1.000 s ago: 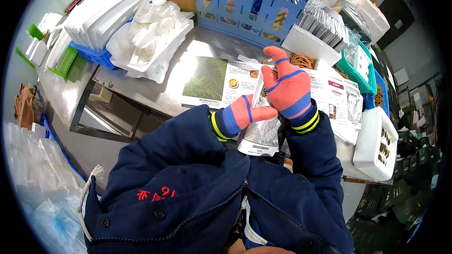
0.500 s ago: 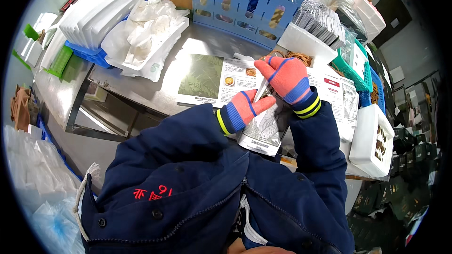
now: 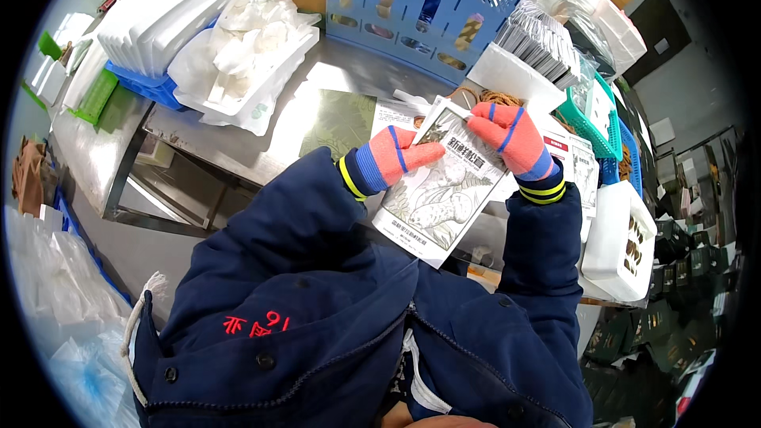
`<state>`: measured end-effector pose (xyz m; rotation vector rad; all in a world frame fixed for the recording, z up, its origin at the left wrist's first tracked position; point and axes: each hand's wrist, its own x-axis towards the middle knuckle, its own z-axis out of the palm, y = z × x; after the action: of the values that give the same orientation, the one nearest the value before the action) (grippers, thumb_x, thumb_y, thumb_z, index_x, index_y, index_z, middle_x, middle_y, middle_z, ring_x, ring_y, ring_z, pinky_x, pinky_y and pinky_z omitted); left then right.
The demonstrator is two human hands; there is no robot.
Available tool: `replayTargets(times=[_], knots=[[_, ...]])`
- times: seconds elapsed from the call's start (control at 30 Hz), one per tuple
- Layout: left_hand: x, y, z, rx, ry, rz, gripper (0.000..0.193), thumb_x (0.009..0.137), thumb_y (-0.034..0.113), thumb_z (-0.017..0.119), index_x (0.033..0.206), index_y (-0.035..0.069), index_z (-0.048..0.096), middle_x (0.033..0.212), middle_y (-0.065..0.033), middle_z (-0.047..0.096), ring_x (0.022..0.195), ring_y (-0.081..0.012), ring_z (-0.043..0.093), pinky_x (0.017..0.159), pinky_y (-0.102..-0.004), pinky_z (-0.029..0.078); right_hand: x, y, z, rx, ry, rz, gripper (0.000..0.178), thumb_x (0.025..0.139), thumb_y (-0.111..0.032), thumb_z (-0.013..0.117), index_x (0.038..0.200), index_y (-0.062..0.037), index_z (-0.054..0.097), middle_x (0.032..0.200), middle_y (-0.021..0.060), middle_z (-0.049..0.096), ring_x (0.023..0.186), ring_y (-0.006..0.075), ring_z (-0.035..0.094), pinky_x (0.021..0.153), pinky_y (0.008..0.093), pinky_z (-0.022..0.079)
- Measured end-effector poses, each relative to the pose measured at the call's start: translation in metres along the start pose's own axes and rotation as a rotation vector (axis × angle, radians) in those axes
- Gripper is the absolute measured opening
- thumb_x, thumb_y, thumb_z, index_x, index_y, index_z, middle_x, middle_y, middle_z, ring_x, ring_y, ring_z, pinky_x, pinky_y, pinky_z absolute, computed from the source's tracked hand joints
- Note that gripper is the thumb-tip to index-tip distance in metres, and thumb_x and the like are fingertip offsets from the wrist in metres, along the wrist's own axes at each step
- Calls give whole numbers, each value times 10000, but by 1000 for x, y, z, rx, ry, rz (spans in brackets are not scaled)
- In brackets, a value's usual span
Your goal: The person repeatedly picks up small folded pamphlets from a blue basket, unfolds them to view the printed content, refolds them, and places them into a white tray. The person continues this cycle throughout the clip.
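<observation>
Both gloved hands hold one flat printed pouch (image 3: 441,190) up off the steel bench (image 3: 238,131), tilted, near the bench's front edge: the left hand (image 3: 394,157) is closed on its left edge and the right hand (image 3: 511,136) is closed over its top right corner. To handle it well, I would keep the grip on the margins with fingers flat, so the thin pouch does not crease or slip in the knit gloves. The pouch lies between the hands, touching both, above more printed sheets (image 3: 575,162) on the bench.
</observation>
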<state>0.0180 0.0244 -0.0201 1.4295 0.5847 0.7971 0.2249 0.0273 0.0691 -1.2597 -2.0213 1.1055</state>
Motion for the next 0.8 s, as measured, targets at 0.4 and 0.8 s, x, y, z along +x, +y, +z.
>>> replayTargets(times=[0.4,0.8], knots=[[6,-19,13,67,479,130,423,904,360,496,749,-9,632,624,5,531,597,-68,439,544,-266,389,2,-5,19,33,196,-148,403,811,-232,582,1120,22,533,833,104,632,701,174,589,646,274,454],[28,-22,-24,-195,763,118,439,897,400,500,797,-8,629,635,34,522,605,-35,416,521,-225,354,6,38,90,687,395,-100,340,817,-64,546,1139,32,492,1013,92,588,903,137,533,797,249,420]])
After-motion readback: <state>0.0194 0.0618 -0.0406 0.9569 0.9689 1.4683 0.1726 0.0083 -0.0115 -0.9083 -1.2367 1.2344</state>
